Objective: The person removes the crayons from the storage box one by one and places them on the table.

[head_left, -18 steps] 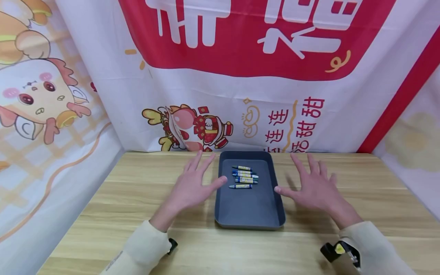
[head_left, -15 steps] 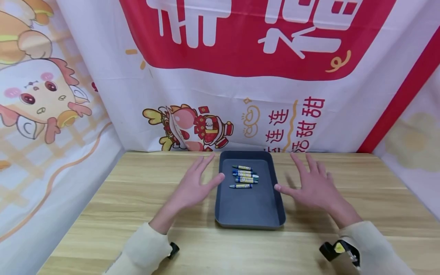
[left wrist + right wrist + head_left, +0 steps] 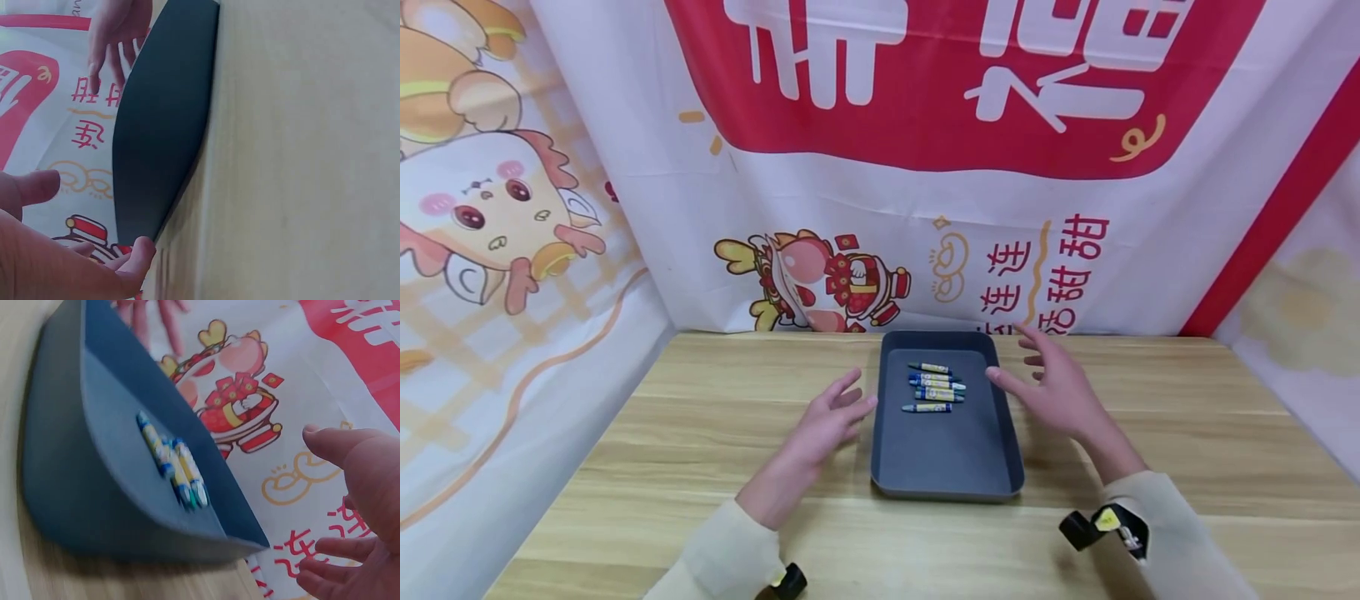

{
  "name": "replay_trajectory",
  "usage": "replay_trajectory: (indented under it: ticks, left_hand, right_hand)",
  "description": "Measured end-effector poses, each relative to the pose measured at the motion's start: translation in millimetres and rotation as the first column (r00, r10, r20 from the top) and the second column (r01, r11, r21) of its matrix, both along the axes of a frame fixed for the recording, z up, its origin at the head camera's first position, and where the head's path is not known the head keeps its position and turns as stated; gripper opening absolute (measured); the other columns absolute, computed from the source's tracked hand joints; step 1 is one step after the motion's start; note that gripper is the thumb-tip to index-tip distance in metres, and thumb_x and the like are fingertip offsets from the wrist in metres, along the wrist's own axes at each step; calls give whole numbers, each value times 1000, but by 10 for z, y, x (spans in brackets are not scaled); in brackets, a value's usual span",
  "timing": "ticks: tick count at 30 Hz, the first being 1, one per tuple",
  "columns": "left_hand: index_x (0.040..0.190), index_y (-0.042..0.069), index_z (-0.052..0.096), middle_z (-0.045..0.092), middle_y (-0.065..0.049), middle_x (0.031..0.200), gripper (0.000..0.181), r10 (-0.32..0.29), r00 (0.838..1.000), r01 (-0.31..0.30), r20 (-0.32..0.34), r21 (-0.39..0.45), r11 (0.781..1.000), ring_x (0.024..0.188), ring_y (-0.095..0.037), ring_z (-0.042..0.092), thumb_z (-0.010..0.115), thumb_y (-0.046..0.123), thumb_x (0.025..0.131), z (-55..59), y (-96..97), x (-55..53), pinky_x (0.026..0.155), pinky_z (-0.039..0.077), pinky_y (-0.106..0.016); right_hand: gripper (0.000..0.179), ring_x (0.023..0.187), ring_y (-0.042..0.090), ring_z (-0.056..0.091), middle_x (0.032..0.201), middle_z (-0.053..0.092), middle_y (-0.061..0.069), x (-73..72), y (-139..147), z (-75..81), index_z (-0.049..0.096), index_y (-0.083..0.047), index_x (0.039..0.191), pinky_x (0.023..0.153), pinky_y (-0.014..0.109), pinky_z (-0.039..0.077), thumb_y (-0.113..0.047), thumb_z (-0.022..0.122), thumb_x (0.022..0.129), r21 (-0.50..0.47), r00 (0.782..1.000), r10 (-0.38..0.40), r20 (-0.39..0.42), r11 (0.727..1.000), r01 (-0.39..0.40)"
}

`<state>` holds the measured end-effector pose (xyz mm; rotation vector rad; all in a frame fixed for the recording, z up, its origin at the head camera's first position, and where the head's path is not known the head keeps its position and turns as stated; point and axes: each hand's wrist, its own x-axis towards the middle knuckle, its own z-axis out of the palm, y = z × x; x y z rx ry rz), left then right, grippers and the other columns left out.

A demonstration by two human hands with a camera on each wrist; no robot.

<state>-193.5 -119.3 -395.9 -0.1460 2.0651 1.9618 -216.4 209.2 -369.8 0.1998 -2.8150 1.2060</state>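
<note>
A dark grey rectangular tray (image 3: 946, 457) lies on the wooden table, holding several crayons (image 3: 934, 395) with yellow-and-blue wrappers, side by side toward its far half. My left hand (image 3: 820, 433) is held beside the tray's left wall, fingers loosely bent and nothing in them, the thumb tip close to the rim. Across from it, my right hand (image 3: 1060, 392) hovers by the upper right rim, its thumb overlapping the tray's edge in the head view. The right wrist view shows that hand (image 3: 369, 506) with thumb and fingers apart, holding nothing.
A white and red printed cloth (image 3: 955, 158) hangs right behind the table's back edge. More patterned cloth (image 3: 497, 333) covers the left side, and pale cloth (image 3: 1315, 333) the right. Black wrist devices (image 3: 1078, 530) sit at both cuffs.
My left hand has drawn back slightly, its fingers turning more sideways and bending. My right hand has moved left and forward, bringing its thumb higher along the rim. Tray and crayons stay put.
</note>
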Motion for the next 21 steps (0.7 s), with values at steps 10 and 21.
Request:
replay_trajectory:
  ticks: [10,21]
  left_hand:
    - [166,17,36,34,-23,171,71,-25,1000,26,-7,61,998,151,-43,46,65,7,102,-114,49,28,123,41,-59]
    - [165,14,38,37,-26,169,70,-58,998,59,-17,96,994,150,-42,49,61,-3,101,-171,78,14,120,46,-55]
  right_hand:
    - [71,135,39,59,153,58,18,-114,-254,-79,45,-25,160,106,54,56,-46,74,99,-301,999,9,45,954,5]
    - [58,122,26,65,140,65,14,-326,-438,-195,58,-20,151,103,42,59,-45,72,100,-468,995,-26,95,881,68]
